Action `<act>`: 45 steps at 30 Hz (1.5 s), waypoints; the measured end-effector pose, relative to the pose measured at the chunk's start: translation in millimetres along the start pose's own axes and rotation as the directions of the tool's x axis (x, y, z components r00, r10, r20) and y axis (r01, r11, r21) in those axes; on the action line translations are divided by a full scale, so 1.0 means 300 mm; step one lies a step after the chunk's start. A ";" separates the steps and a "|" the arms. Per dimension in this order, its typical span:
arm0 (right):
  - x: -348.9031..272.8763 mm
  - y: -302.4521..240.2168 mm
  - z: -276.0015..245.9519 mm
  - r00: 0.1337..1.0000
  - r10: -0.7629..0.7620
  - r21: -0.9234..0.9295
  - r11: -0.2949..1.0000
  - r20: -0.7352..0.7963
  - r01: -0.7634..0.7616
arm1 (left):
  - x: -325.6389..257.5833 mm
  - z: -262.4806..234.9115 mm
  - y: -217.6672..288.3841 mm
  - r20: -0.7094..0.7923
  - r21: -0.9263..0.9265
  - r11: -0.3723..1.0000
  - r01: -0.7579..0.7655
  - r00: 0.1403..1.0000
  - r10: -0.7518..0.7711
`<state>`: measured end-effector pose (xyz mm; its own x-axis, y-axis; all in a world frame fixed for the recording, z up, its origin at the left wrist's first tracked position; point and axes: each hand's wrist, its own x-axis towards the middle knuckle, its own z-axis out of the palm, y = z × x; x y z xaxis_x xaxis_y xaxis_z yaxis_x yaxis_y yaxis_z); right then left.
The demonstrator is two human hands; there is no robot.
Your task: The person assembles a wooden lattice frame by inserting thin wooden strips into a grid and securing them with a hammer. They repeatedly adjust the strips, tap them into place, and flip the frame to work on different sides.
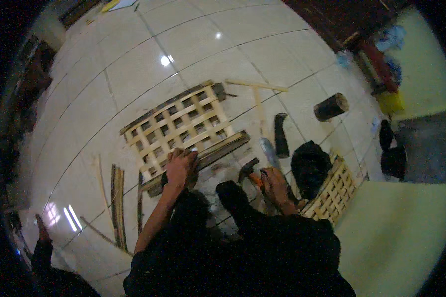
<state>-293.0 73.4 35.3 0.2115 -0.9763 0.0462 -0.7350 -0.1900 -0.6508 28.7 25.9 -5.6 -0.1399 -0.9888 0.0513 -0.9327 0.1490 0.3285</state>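
Note:
A woven lattice panel of pale wooden strips lies on the tiled floor in front of me, with darker wooden rails along its far and near edges. My left hand rests on the near rail, fingers bent and pressed together; what they pinch, if anything, is too small to make out. Held in my right hand is a claw hammer with an orange part on its handle; the hammer's dark head points toward the panel. A grey, blade-like tool lies just beyond my right hand.
A dark curved piece, a black bag and a second lattice panel lie at the right. Beyond stands a short dark cylinder. Loose wood strips lie left. Another person's dark-clothed limb shows lower left.

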 end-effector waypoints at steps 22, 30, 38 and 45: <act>0.169 -0.096 0.448 0.867 -0.338 -0.263 0.856 0.366 0.445 | -0.026 0.025 -0.031 -0.027 -0.164 0.986 -0.009 1.000 0.005; 0.232 -0.196 0.283 0.816 0.236 0.171 0.912 0.527 -0.374 | -0.048 -0.004 0.011 -0.168 -0.227 0.959 -0.172 0.976 0.135; 0.183 -0.143 0.301 0.816 0.156 0.505 0.716 0.557 -0.481 | -0.083 0.001 0.127 0.107 -0.798 0.601 -0.033 0.975 0.195; 0.178 -0.143 0.316 0.841 0.164 0.440 0.791 0.516 -0.424 | -0.093 0.013 0.134 0.081 -0.828 0.560 -0.021 0.984 0.157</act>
<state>-189.1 39.2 -6.2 0.3897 -0.7986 -0.4586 -0.3878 0.3093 -0.8683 -6.2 59.5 2.5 -0.3110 -0.9501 0.0253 -0.2438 0.1055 0.9641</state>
